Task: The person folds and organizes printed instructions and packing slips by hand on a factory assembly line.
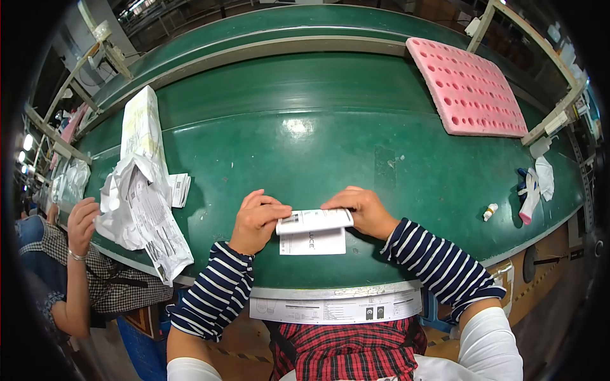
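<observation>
A printed paper leaflet (311, 244) lies partly folded on the green table in front of me, its upper part curled over toward me. My left hand (257, 219) grips the left end of the fold between thumb and fingers. At the other end, my right hand (362, 209) holds the fold in the same way. Part of a word ending in "UCE" shows on the flat lower part. Another printed sheet (337, 309) lies along the table's front edge, just above my lap.
On the left are a torn white wrapper (121, 209) with printed sheets (155, 219) and a small leaflet stack (180, 190). A co-worker's hand (81, 225) is beside them. A pink foam board (470, 89) leans at the back right; small items (528, 197) lie below it.
</observation>
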{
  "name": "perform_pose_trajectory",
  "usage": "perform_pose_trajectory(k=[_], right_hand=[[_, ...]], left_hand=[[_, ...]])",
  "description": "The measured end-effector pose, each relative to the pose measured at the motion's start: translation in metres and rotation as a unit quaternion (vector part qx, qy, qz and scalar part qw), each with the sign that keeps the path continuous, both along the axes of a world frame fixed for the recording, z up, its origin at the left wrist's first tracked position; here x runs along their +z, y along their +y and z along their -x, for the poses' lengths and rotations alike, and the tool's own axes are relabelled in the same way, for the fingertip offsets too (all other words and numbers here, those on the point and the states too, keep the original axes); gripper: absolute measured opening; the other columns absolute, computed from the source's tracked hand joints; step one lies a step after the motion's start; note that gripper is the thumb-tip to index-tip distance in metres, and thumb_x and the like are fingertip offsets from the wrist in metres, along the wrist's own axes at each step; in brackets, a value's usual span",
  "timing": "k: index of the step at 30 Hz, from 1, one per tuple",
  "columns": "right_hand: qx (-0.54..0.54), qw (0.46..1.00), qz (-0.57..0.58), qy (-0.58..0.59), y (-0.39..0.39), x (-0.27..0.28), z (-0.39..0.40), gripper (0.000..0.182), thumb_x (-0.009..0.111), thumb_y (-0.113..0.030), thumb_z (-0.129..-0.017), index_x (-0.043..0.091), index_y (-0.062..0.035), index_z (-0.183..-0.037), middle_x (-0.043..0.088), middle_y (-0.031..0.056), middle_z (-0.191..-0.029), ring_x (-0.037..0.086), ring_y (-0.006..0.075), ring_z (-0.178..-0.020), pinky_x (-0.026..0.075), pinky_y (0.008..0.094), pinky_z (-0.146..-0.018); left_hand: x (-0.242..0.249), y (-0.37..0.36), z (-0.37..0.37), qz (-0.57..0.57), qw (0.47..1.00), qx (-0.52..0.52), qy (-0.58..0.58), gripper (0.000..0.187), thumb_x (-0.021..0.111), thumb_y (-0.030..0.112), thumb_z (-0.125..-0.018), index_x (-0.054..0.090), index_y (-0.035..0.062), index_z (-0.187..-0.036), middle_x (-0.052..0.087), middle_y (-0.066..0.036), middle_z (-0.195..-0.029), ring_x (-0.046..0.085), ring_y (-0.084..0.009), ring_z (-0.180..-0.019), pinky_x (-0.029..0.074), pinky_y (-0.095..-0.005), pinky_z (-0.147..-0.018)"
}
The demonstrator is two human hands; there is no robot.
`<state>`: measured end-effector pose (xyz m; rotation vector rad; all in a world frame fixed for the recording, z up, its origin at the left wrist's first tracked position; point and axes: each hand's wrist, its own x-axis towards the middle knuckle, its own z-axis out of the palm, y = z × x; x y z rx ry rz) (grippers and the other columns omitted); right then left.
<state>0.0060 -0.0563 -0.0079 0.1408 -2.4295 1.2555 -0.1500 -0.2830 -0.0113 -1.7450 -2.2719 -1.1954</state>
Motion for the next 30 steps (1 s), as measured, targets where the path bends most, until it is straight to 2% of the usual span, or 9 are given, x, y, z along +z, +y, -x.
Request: perform_pose_trajectory(k=[1, 6, 12, 17, 18, 21, 22, 26, 30], right_hand=[[0.017, 0.997, -0.040, 0.061, 0.002, -0.002, -0.001, 0.015, 0.068, -0.003, -0.078, 0.072, -0.0090, -0.091, 0.071, 0.0045, -0.085, 0.064, 0.0230, -0.079, 0.050, 0.0319, -0.068], [0.095, 0.931, -0.347, 0.063, 0.010, 0.008, -0.018, 0.035, 0.059, -0.014, -0.084, 0.063, -0.0093, -0.118, 0.062, 0.0044, -0.122, 0.058, 0.0206, -0.107, 0.047, 0.0322, -0.084], [0.145, 0.839, -0.506, 0.137, 0.005, 0.022, -0.018, 0.036, 0.056, -0.015, -0.086, 0.061, -0.0013, -0.118, 0.059, 0.0086, -0.127, 0.054, 0.0210, -0.118, 0.045, 0.0336, -0.092], [0.186, 0.840, -0.490, 0.145, 0.007, 0.018, -0.018, 0.041, 0.053, -0.016, -0.087, 0.058, 0.0016, -0.123, 0.056, 0.0119, -0.129, 0.052, 0.0226, -0.121, 0.043, 0.0362, -0.097], [0.193, 0.839, -0.487, 0.149, 0.008, 0.019, -0.017, 0.042, 0.053, -0.015, -0.087, 0.057, 0.0021, -0.124, 0.056, 0.0123, -0.129, 0.052, 0.0230, -0.121, 0.043, 0.0365, -0.098], [0.221, 0.826, -0.498, 0.144, 0.006, 0.025, -0.015, 0.042, 0.052, -0.015, -0.088, 0.055, 0.0029, -0.126, 0.055, 0.0136, -0.131, 0.052, 0.0246, -0.121, 0.043, 0.0374, -0.098], [0.226, 0.824, -0.499, 0.148, 0.007, 0.023, -0.015, 0.043, 0.052, -0.016, -0.088, 0.055, 0.0032, -0.126, 0.056, 0.0142, -0.131, 0.052, 0.0249, -0.121, 0.043, 0.0379, -0.099], [0.237, 0.831, -0.477, 0.159, 0.011, 0.016, -0.015, 0.043, 0.052, -0.017, -0.088, 0.055, 0.0041, -0.125, 0.057, 0.0160, -0.128, 0.051, 0.0260, -0.123, 0.042, 0.0393, -0.101], [0.231, 0.845, -0.458, 0.149, 0.006, 0.018, -0.021, 0.044, 0.052, -0.018, -0.087, 0.055, 0.0040, -0.125, 0.057, 0.0171, -0.126, 0.052, 0.0272, -0.123, 0.041, 0.0405, -0.103]], left_hand=[[0.003, -0.002, -0.001, -0.007, 0.998, -0.017, 0.056, 0.016, 0.071, 0.003, -0.075, 0.073, 0.0105, -0.089, 0.071, -0.001, -0.092, 0.063, -0.0203, -0.093, 0.042, -0.0472, -0.101], [0.012, -0.009, -0.003, 0.027, 0.979, -0.046, 0.195, 0.024, 0.069, 0.005, -0.075, 0.072, 0.0132, -0.098, 0.070, 0.001, -0.102, 0.062, -0.0198, -0.098, 0.043, -0.0474, -0.100], [0.015, -0.011, -0.007, 0.055, 0.973, -0.057, 0.219, 0.028, 0.067, 0.004, -0.076, 0.071, 0.0117, -0.102, 0.067, -0.001, -0.111, 0.059, -0.0214, -0.105, 0.041, -0.0473, -0.103], [0.025, -0.013, -0.016, 0.106, 0.969, -0.025, 0.224, 0.027, 0.071, 0.014, -0.075, 0.071, 0.0102, -0.101, 0.062, -0.004, -0.120, 0.053, -0.0257, -0.117, 0.031, -0.0516, -0.111], [0.029, -0.015, -0.021, 0.109, 0.974, -0.010, 0.196, 0.038, 0.077, 0.023, -0.071, 0.069, 0.0088, -0.106, 0.060, -0.008, -0.125, 0.050, -0.0307, -0.123, 0.024, -0.0547, -0.113], [0.047, -0.015, -0.039, 0.079, 0.986, -0.034, 0.141, 0.047, 0.079, 0.029, -0.071, 0.067, 0.0079, -0.112, 0.058, -0.009, -0.130, 0.047, -0.0332, -0.128, 0.027, -0.0551, -0.112], [0.049, -0.014, -0.042, 0.094, 0.983, -0.092, 0.131, 0.052, 0.080, 0.031, -0.072, 0.065, 0.0086, -0.117, 0.056, -0.009, -0.133, 0.046, -0.0338, -0.130, 0.033, -0.0528, -0.110], [0.022, -0.019, -0.052, 0.108, 0.982, -0.120, 0.095, 0.048, 0.078, 0.029, -0.075, 0.065, 0.0099, -0.118, 0.057, -0.009, -0.133, 0.048, -0.0337, -0.128, 0.042, -0.0460, -0.105], [0.021, -0.022, -0.057, 0.101, 0.983, -0.110, 0.106, 0.042, 0.076, 0.029, -0.077, 0.068, 0.0139, -0.115, 0.057, -0.009, -0.132, 0.049, -0.0348, -0.127, 0.043, -0.0466, -0.104]])
